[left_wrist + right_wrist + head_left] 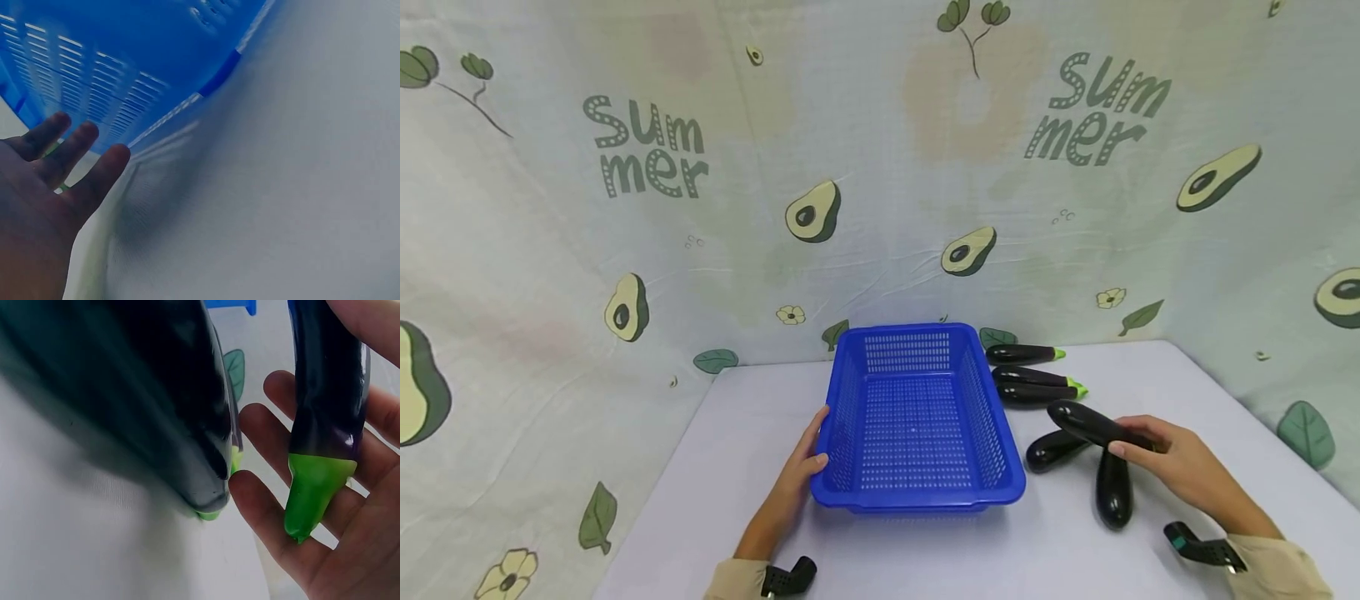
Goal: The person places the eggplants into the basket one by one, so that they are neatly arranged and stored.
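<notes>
A blue slotted plastic basket (917, 500) stands mid-table with its inside bare. My left hand (793, 479) touches its left side near the front. In the left wrist view, three fairly straight fingers (103, 172) lie by the slotted outer wall; the thumb is out of sight there. Right of the basket, my right hand (1180, 458) holds a dark purple eggplant (1086, 421) by its stem half, thumb on one side and fingers on the other. The right wrist view shows its green cap (315, 487) against the palm. Under it lie two more eggplants, one pointing left (1051, 452) and one toward me (1114, 492).
Behind these, several eggplants (1030, 394) with green caps lie beside the basket's right wall, one (1018, 355) near the table's back edge. A pale cloth printed with avocados (814, 212) hangs behind the white table (760, 417).
</notes>
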A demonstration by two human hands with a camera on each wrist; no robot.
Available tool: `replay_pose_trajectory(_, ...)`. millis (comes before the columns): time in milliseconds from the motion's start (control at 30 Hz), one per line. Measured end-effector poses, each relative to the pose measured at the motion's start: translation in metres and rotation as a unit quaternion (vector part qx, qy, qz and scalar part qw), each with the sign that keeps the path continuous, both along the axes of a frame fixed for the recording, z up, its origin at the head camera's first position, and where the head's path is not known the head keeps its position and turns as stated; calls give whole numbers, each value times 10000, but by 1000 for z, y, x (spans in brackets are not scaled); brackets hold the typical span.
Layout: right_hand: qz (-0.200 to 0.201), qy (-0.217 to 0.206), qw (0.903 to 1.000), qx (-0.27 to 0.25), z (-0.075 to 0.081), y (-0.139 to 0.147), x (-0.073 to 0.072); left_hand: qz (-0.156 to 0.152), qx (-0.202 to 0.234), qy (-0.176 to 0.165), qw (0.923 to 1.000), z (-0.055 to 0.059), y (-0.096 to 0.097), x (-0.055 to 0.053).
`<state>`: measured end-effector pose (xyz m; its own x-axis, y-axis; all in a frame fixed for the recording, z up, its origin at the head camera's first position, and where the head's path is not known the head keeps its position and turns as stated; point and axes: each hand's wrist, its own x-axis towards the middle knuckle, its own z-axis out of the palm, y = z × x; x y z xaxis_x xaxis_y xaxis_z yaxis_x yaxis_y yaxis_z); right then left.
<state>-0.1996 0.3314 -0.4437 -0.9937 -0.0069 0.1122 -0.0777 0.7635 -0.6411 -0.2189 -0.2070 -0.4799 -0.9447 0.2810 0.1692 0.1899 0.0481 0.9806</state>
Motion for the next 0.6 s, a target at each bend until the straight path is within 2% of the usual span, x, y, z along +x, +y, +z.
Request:
replay_pose_trajectory(133, -59, -79, 9999, -63, 1, -1, -2, -12, 48, -28, 10000, -2, 1, -2)
replay_pose_trajectory(367, -131, -9, 9999, -93, -1, 1, -2, 86, 35, 19, 10000, -3, 2, -1)
replay_pose_trajectory(600, -135, 92, 9998, -148, -3, 2, -3, 48, 107, 47, 9999, -3, 3, -3)
